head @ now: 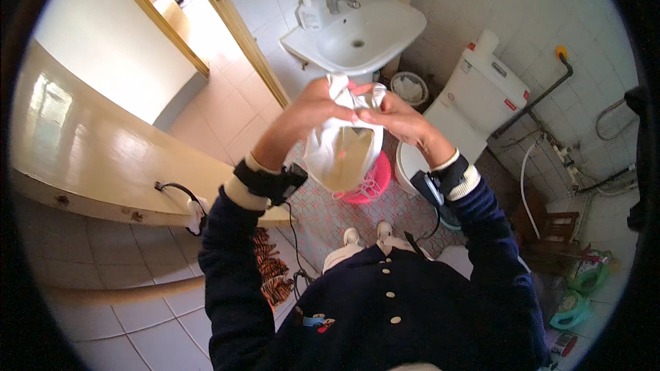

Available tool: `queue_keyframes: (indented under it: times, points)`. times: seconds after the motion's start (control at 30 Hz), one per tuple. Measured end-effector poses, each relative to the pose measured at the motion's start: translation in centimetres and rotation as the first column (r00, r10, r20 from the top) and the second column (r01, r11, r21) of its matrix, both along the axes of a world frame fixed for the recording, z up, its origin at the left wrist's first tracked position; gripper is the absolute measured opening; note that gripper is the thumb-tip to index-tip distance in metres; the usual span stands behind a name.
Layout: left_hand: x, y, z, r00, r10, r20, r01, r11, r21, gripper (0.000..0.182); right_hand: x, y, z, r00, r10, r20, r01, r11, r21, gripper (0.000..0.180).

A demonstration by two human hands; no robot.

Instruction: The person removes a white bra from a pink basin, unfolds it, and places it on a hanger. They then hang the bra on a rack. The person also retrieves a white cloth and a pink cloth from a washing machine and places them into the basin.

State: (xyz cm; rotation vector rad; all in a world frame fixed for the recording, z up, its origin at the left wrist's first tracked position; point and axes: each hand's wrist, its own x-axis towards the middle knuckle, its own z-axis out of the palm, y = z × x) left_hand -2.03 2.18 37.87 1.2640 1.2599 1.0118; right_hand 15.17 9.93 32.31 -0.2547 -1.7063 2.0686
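Note:
A white and beige cloth item [350, 162], perhaps a small garment, hangs from both my hands in front of me. My left hand [320, 105] grips its bunched upper edge from the left. On the right side, my right hand [405, 117] pinches the same edge, and the two thumbs nearly meet. The cloth hangs loosely open below my fingers, slightly blurred. Beneath it, a pink plastic basin [382, 178] stands on the patterned tile floor, partly hidden by the cloth. Thin white and pink hangers [363, 189] appear to lie in the basin.
Beyond my hands is a white washbasin [379, 20] with a soap bottle [309, 13]. A waste bin [410, 88] stands below it. To the right is a white toilet [456, 108]; at left, an open door [129, 149] beside a doorway. Green and teal plastic containers [570, 312] sit lower right.

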Motion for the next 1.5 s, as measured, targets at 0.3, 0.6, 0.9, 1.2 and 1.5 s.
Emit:
queue_keyframes:
  times: [0.3, 0.6, 0.9, 1.2, 1.5]
  points:
    - [-2.9, 0.0, 0.4, 0.997, -0.044, -0.057, 0.041, 0.998, -0.047, 0.046, -2.0, -0.9, 0.6, 0.98, -0.153, 0.129, 0.066, 0.856, 0.512, 0.033]
    - [-2.1, -0.1, 1.6, 0.982, -0.172, -0.073, 0.181, 0.975, 0.126, 0.043, -0.3, 1.4, -0.2, 0.998, -0.026, 0.05, 0.028, 0.999, -0.039, 0.052]
    - [-3.8, -3.5, -2.8, 0.951, 0.098, 0.294, -0.168, 0.96, 0.223, 0.044, 3.1, 6.0, 1.0, 0.934, -0.078, -0.35, -0.211, 0.67, -0.712, 0.067]
    - [-2.4, -3.6, -12.0, 0.065, 0.006, 0.998, -0.14, 0.99, 0.003, 0.046, 1.6, 5.3, 2.7, 0.958, -0.269, 0.096, 0.275, 0.96, -0.054, 0.051]
    - [-2.2, -8.0, -18.0, 0.16, 0.258, 0.953, -0.345, 0.919, -0.19, 0.038, 3.2, 3.9, -1.9, 0.935, -0.002, 0.354, 0.141, 0.92, -0.367, 0.034]
